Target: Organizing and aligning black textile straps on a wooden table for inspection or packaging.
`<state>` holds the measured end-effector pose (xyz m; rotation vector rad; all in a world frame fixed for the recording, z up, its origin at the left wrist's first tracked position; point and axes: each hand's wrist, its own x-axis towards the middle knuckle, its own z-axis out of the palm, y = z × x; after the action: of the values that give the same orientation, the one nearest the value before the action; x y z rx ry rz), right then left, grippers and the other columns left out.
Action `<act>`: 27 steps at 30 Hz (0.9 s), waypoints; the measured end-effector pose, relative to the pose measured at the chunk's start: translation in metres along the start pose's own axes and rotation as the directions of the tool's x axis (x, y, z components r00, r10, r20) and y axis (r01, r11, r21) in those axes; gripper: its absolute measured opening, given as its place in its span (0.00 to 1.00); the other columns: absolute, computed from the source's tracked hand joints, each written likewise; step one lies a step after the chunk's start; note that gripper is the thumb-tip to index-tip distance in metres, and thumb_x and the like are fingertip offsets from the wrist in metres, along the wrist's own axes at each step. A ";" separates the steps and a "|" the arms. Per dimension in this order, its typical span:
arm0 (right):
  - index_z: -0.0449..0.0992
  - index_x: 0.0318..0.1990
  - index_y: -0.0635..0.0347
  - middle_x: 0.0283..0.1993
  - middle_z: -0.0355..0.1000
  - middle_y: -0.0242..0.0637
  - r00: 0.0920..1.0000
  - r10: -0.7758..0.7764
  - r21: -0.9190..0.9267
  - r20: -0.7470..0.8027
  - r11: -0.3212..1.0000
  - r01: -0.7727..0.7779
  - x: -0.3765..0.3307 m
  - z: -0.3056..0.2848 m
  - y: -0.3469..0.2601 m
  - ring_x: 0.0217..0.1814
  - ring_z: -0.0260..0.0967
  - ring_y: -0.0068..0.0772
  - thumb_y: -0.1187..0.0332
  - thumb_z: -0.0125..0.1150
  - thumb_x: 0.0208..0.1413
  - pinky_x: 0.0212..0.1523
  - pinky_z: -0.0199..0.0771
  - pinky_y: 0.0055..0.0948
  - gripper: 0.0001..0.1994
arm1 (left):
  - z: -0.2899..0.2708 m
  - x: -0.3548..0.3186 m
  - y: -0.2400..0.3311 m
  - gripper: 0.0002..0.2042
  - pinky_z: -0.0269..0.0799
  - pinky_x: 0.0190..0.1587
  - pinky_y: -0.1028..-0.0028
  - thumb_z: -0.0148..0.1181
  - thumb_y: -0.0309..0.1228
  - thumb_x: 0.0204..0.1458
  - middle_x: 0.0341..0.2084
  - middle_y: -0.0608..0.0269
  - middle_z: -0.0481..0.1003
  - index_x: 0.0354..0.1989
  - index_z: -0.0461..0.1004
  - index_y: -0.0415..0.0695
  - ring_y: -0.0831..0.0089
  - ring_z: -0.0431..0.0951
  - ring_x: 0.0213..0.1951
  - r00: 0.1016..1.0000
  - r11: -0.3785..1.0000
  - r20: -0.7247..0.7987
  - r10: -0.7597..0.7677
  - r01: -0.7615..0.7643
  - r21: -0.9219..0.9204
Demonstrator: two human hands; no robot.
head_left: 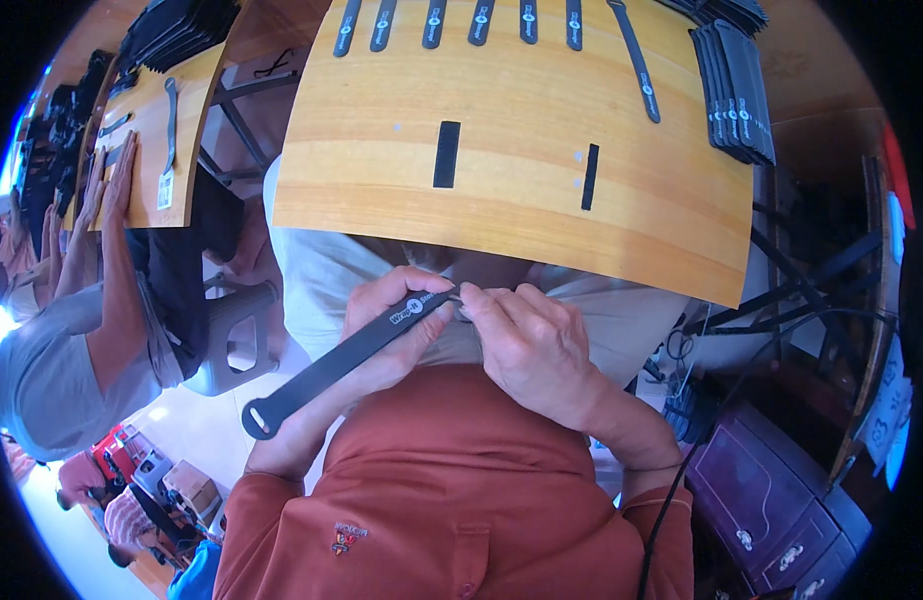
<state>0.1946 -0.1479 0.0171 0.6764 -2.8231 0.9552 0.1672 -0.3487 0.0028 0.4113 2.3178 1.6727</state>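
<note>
In front of my body, just off the near edge of the wooden table, I hold a black strap with white print. Its rounded end with a slot points down to the lower left. My left hand is closed around the strap near its other end, thumb on the upper side. There the fingertips of my right hand pinch together, close to my left thumb. What exactly they grip at that tip is partly hidden by the fingers.
Two black strips lie on the table. Several straps line its far edge, with another strap beside a strap stack. At left, a co-worker's hands rest on another table. A cable hangs at right near a purple cabinet.
</note>
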 end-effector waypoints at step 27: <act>0.79 0.45 0.69 0.35 0.77 0.38 0.991 -0.135 -0.394 0.015 0.910 0.130 -0.003 0.013 -0.001 0.29 0.70 0.28 0.73 0.63 0.44 0.23 0.74 0.28 0.18 | 0.025 -0.010 -0.024 0.09 0.69 0.27 0.78 0.62 0.20 0.56 0.23 0.65 0.76 0.44 0.72 0.39 0.83 0.73 0.24 0.990 0.997 -0.137 0.024 -0.035 -0.074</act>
<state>0.1985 -0.1546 0.0066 0.7863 -2.7858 0.3460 0.1833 -0.3378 -0.0268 0.3267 2.3434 1.8509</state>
